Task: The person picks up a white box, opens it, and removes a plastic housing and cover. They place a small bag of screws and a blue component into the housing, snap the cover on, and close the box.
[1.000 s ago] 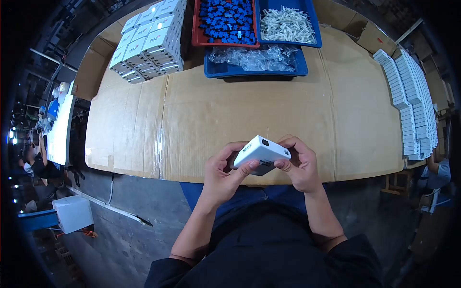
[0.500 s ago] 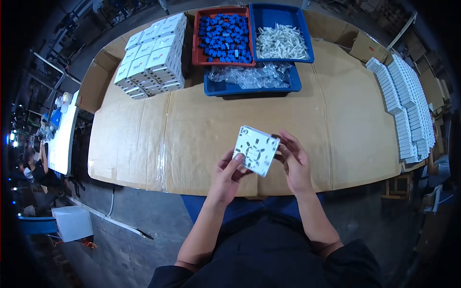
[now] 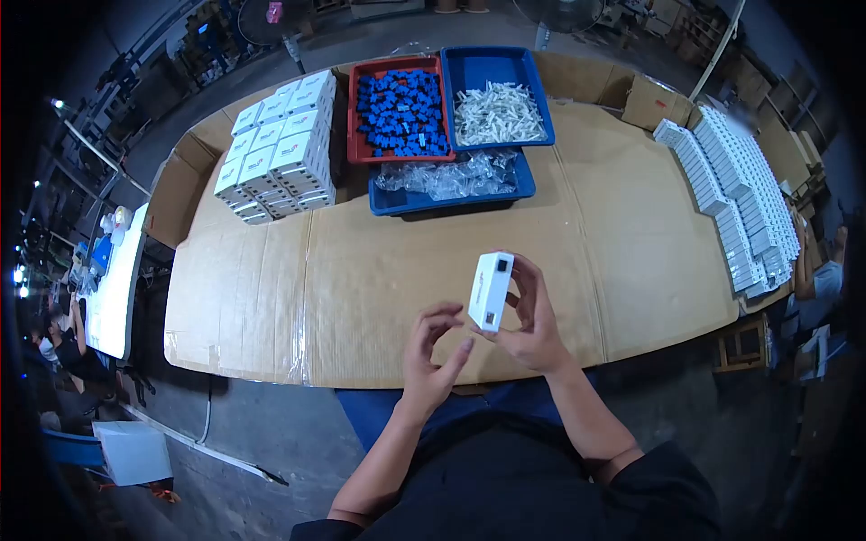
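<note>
Above the front part of the cardboard table, my right hand [image 3: 534,332] grips a white square plastic box [image 3: 490,293] from its right side. The box is turned so that a narrow side with dark square openings faces me, and part of its printed face shows at a slant. My left hand [image 3: 433,353] is just left of the box, apart from it, with thumb and fingers spread and nothing in them.
Similar white boxes [image 3: 271,162] form a stack at the back left. A red tray [image 3: 354,155] holds blue parts, a blue tray [image 3: 548,117] white slim parts, another blue tray [image 3: 451,209] clear bags. White pieces [image 3: 735,207] stand in rows at right, near another person [image 3: 825,270].
My left hand has let go of the box and moved away to the left. My right hand has turned the box from its flat printed face onto its edge. The camera view has shifted.
</note>
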`<state>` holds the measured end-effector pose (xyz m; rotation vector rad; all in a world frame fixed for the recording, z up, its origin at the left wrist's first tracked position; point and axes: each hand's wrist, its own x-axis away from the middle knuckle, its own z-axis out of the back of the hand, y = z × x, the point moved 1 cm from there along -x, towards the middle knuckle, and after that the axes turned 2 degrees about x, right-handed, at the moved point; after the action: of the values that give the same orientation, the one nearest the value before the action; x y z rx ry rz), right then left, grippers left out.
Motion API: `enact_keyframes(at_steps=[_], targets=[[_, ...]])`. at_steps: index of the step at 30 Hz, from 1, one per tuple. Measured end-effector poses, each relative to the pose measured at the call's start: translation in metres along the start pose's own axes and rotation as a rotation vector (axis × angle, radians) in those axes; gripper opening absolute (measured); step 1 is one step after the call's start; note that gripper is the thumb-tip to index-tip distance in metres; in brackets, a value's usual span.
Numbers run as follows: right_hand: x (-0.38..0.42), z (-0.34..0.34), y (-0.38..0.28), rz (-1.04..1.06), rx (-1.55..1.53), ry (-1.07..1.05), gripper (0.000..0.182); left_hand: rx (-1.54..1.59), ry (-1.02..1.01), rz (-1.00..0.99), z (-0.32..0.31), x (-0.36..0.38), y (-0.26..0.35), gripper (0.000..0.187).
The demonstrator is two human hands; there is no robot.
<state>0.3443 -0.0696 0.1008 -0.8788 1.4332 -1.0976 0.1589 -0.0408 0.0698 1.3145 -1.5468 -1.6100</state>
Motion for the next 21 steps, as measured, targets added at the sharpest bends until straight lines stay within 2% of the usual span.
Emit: enact_keyframes(at_steps=[2,5,7,9,11,12,16,19,21], targets=[[-0.001,0.009,-0.006,0.056,0.019,-0.047,0.099,0.041,0.023,0.097,0.012,0.015,-0.017,0.016],[0.004,0.021,-0.017,0.019,0.142,-0.068,0.099,-0.107,0.006,0.173,0.028,0.035,-0.035,0.020],[0.007,0.036,-0.029,-0.043,0.371,-0.157,0.092,-0.128,0.050,0.456,0.032,0.051,-0.038,0.024],[0.022,0.059,-0.019,-0.091,0.635,-0.233,0.095,-0.291,-0.024,0.320,0.031,0.061,-0.027,0.027],[0.043,0.087,-0.012,-0.246,0.594,-0.201,0.097,-0.216,-0.023,0.390,0.033,0.077,-0.037,0.028],[0.052,0.102,-0.008,-0.320,0.563,-0.193,0.097,-0.212,-0.043,0.358,0.032,0.080,-0.039,0.027],[0.091,0.174,0.008,-0.465,0.397,0.019,0.103,-0.244,-0.067,0.354,0.017,0.077,-0.029,0.021],[0.106,0.224,0.022,-0.390,0.337,0.273,0.109,-0.325,-0.123,0.306,0.001,0.057,-0.026,0.020],[0.103,0.256,0.023,-0.452,0.496,0.379,0.109,-0.421,-0.195,0.215,-0.013,0.040,-0.028,0.021]])
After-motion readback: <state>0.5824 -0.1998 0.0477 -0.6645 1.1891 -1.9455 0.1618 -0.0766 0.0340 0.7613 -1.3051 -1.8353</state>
